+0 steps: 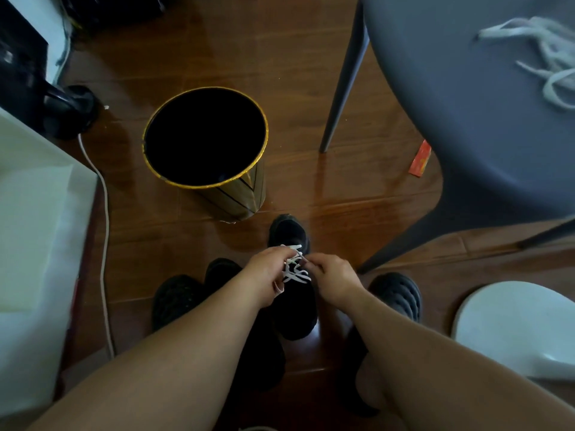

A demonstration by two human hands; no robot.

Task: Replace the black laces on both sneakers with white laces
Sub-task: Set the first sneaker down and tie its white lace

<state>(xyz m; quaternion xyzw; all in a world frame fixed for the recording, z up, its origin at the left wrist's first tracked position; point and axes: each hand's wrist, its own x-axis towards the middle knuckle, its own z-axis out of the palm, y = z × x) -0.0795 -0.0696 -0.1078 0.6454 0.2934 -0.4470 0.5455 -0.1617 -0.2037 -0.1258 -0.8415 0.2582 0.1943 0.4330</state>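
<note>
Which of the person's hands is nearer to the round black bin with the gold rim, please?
Left. The left hand works the white lace just below and right of the round black bin with the gold rim; the right hand sits farther right, across the sneaker.

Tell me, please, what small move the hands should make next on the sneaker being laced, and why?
Probably draw the white lace snug through the current eyelets. The left hand and right hand each pinch it over the black sneaker, where a few white crossings already show; how many eyelets remain is hidden by the fingers.
</note>
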